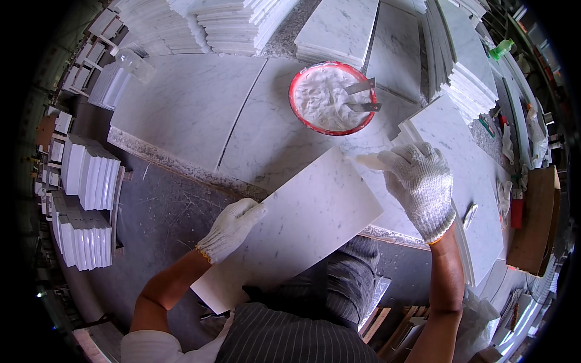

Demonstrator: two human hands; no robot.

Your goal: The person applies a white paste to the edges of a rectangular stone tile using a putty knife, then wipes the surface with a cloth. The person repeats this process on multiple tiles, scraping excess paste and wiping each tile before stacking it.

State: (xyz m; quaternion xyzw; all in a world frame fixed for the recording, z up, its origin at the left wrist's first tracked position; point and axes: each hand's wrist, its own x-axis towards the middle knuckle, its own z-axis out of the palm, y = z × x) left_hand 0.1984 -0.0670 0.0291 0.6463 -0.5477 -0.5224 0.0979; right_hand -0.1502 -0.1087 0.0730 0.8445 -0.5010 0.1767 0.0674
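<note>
The left hand point(231, 228) grips the left edge of a white marble tile point(296, 227), fingers curled over it, propping it tilted between the lap and the near edge of the table point(200, 109). The right hand point(420, 184) is closed on a small scraper point(370, 161) smeared with white paste, at the tile's far right corner. The red-rimmed bowl of paste point(331, 97) sits beyond. With one hand steadying it, the tile could slip off the lap and chip.

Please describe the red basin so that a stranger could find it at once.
On the large marble worktop, look beyond the slab that the gloved hands hold. The red-rimmed round basin holds white paste and two metal scrapers; it is the only round, coloured thing there.
</note>
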